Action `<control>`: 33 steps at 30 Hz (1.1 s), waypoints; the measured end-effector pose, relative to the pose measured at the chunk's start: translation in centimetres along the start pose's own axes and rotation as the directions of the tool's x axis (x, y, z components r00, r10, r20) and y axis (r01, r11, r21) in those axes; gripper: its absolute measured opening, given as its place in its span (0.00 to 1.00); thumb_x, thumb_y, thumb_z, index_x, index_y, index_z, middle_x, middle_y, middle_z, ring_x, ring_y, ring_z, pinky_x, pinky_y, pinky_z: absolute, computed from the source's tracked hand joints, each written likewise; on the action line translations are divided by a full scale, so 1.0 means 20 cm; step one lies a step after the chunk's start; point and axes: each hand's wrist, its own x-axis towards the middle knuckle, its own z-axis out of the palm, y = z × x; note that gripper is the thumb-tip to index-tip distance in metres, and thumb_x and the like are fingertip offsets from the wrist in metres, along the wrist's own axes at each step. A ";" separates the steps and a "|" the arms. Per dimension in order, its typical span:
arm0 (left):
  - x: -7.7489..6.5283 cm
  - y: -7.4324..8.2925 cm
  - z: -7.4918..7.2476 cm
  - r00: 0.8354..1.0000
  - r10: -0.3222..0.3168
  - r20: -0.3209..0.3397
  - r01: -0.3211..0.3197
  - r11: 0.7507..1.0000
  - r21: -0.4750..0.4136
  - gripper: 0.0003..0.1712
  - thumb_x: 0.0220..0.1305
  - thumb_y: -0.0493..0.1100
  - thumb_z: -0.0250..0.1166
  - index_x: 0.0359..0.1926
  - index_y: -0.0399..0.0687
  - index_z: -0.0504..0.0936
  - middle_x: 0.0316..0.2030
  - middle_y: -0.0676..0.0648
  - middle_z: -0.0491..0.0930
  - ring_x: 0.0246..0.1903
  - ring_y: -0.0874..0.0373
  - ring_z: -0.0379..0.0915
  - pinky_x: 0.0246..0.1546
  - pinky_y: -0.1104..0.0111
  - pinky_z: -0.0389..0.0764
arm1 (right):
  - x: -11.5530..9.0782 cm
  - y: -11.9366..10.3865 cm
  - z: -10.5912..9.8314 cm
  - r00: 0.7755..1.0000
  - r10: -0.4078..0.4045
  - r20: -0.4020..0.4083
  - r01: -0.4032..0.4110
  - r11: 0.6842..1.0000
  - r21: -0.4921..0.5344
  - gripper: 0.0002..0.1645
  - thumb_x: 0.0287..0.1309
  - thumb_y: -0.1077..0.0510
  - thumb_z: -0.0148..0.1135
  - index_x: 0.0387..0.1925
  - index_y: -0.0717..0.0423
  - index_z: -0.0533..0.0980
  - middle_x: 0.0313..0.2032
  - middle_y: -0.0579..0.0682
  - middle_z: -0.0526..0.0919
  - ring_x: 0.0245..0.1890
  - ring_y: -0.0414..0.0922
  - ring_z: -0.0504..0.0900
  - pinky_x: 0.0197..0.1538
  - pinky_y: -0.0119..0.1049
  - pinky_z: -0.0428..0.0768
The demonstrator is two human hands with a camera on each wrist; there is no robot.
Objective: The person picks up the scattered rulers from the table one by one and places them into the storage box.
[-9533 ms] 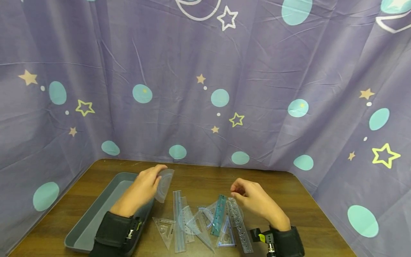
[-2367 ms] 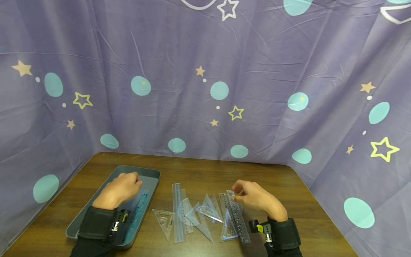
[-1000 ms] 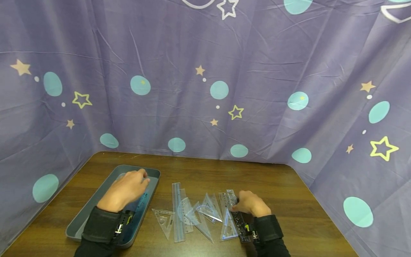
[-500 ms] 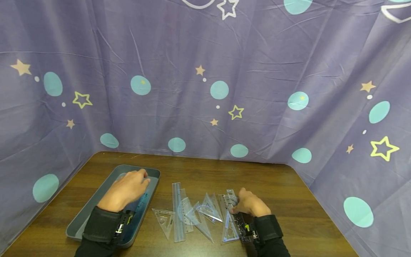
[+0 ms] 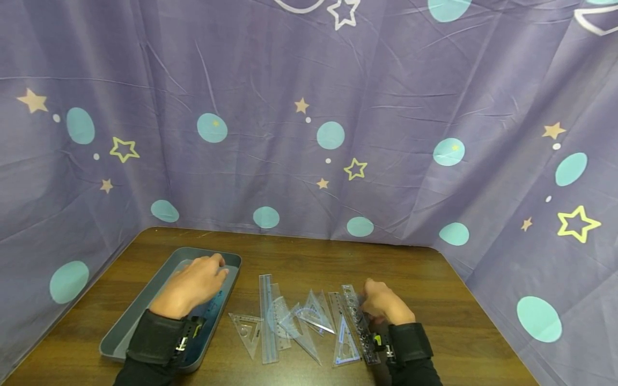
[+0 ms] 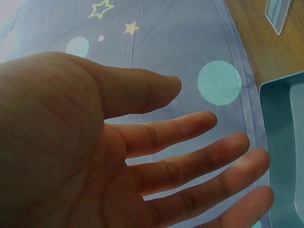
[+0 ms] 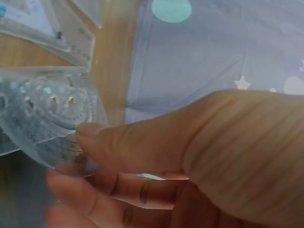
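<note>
My left hand (image 5: 193, 287) hovers over the grey tray (image 5: 140, 311). The left wrist view shows its fingers spread and nothing in them. A teal ruler (image 5: 212, 306) lies in the tray, partly covered by that arm. At the right end of the pile, my right hand (image 5: 383, 303) pinches a clear protractor (image 7: 57, 147) by its edge, thumb on top and fingers below. Beside this hand lies a clear ruler with round cutouts (image 5: 359, 324). Left of the ruler is a set square with blue markings (image 5: 346, 351), on another clear ruler.
Mid-table lie a long clear ruler (image 5: 266, 332), a small set square (image 5: 247, 332) and several overlapping clear set squares and protractors (image 5: 314, 313). A patterned purple curtain (image 5: 309, 177) hangs behind the wooden table (image 5: 415, 268).
The teal ruler moved from the pile into the tray, and the left hand's earlier protractor is gone from it. My right hand went down to the cutout ruler, then shifted slightly right with a protractor.
</note>
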 end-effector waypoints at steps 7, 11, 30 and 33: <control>0.00 0.03 0.03 1.000 0.027 0.015 -0.027 0.999 -0.033 0.22 0.84 0.46 0.56 0.67 0.36 0.78 0.62 0.33 0.82 0.60 0.33 0.79 0.50 0.40 0.81 | -0.04 -0.02 -0.03 0.997 -0.079 -0.022 0.080 0.996 0.050 0.14 0.64 0.78 0.59 0.49 0.66 0.76 0.38 0.56 0.80 0.27 0.48 0.81 0.27 0.39 0.83; 0.00 0.06 0.06 0.996 0.085 0.011 -0.084 0.994 -0.071 0.22 0.84 0.45 0.57 0.68 0.37 0.77 0.62 0.35 0.82 0.60 0.36 0.80 0.50 0.43 0.83 | -0.07 -0.05 -0.05 0.985 -0.168 -0.036 0.171 0.982 0.084 0.18 0.59 0.81 0.52 0.46 0.63 0.75 0.34 0.54 0.81 0.22 0.45 0.78 0.25 0.36 0.78; 0.02 0.28 0.25 0.933 0.356 -0.042 -0.355 0.898 -0.260 0.20 0.85 0.44 0.59 0.70 0.43 0.77 0.62 0.43 0.83 0.55 0.51 0.82 0.53 0.53 0.85 | -0.22 -0.28 -0.14 0.888 -0.456 -0.051 0.451 0.848 0.276 0.10 0.72 0.74 0.61 0.47 0.65 0.69 0.35 0.57 0.84 0.31 0.46 0.87 0.33 0.35 0.89; 0.03 0.29 0.26 0.918 0.393 -0.054 -0.393 0.883 -0.255 0.21 0.85 0.45 0.59 0.71 0.44 0.76 0.63 0.43 0.82 0.56 0.50 0.82 0.53 0.54 0.86 | -0.24 -0.32 -0.13 0.878 -0.478 -0.036 0.466 0.833 0.299 0.10 0.73 0.74 0.61 0.46 0.64 0.69 0.36 0.56 0.86 0.34 0.46 0.89 0.37 0.36 0.90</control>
